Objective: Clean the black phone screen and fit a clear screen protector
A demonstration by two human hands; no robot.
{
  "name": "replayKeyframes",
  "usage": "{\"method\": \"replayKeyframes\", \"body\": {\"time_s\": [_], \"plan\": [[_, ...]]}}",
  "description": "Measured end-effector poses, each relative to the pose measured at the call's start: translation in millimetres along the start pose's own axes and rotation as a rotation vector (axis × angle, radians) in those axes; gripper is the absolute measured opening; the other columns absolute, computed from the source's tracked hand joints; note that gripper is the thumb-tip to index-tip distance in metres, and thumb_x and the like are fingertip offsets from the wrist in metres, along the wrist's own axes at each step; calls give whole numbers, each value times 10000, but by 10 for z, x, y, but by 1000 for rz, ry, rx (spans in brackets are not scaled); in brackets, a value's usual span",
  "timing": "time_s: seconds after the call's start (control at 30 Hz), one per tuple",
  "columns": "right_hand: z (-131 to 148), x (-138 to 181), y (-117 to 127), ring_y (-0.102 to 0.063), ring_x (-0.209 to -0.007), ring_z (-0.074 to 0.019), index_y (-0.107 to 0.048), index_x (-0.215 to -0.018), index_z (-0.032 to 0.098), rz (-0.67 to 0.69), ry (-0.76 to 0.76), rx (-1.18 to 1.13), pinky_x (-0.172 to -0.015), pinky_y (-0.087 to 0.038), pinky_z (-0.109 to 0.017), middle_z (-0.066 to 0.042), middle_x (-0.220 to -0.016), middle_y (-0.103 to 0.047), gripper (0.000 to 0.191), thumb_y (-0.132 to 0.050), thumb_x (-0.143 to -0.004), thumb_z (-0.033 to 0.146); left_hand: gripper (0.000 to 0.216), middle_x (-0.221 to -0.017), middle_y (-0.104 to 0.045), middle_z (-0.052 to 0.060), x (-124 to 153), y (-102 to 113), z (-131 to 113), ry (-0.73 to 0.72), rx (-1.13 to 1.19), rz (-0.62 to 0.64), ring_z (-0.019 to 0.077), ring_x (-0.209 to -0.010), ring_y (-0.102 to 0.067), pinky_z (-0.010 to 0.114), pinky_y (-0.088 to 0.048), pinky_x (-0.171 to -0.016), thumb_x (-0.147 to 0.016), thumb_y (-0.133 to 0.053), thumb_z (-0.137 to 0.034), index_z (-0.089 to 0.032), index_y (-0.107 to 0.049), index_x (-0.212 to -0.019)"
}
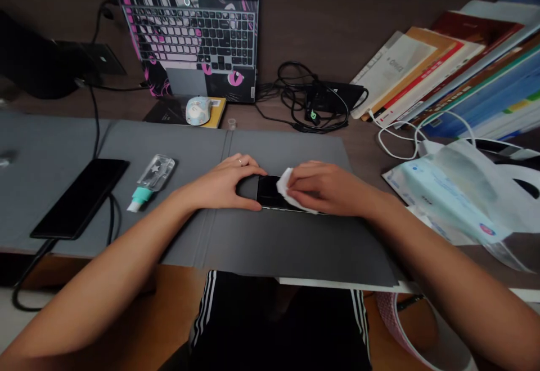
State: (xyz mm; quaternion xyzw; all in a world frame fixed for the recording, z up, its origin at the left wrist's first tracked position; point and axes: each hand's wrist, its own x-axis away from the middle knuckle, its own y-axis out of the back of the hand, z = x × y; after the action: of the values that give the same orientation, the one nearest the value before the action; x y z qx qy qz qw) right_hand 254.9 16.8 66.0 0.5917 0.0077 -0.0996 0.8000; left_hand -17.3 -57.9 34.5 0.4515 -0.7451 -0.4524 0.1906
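Observation:
A black phone [268,192] lies flat on a grey mat [270,241] in front of me. My left hand [225,182] grips the phone's left end between thumb and fingers, a ring on one finger. My right hand [324,188] presses a white tissue [286,186] onto the phone's screen, fingers closed over it. The right part of the phone is hidden under that hand.
A second black phone [80,196] with a cable lies at the left, beside a small clear spray bottle [152,182]. Behind are a laptop [192,39], a mouse [197,110] and tangled cables [314,101]. Books [455,72] and a tissue pack [447,196] sit at the right.

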Motion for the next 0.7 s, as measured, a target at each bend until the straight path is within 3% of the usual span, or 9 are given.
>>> {"method": "replayKeyframes", "body": {"time_s": [0.13,0.33,0.53,0.7], "plan": [[-201,223,77,-613,-817,-173,-681,-846,189,-70,-57,-117,-804,-450,-309,-55,-866,-694,270,-486,-1020,255,602,-1212,-595,60,-4,-5,-17,1,-10,16,278,-1145,-523,414,-419,-1026,-806,-761,-514,-237,-588,-1313],[-169,198,-83,-602,-870,-175,-697,-882,173,-160,16,-196,-837,-447,-305,-59,-929,-707,244,-530,-1024,280,574,-1191,-557,71,-60,-13,-47,28,-78,53,282,-1110,-524,443,-425,-1006,-766,-748,-485,-222,-541,-1233],[-247,271,-161,-552,-727,-161,-655,-716,183,-257,-68,-146,-745,-440,-305,-29,-739,-628,357,-535,-1025,318,519,-991,-553,33,-322,62,-195,20,-183,202,253,-908,-569,352,-476,-769,-704,-771,-535,-242,-546,-1069],[-278,330,-164,-599,-842,-187,-703,-840,167,-261,-70,-124,-808,-453,-327,-69,-877,-687,321,-510,-1040,328,554,-1114,-579,73,-385,-72,-278,-56,-167,123,280,-1042,-569,399,-485,-898,-736,-739,-479,-211,-541,-1178]]}}
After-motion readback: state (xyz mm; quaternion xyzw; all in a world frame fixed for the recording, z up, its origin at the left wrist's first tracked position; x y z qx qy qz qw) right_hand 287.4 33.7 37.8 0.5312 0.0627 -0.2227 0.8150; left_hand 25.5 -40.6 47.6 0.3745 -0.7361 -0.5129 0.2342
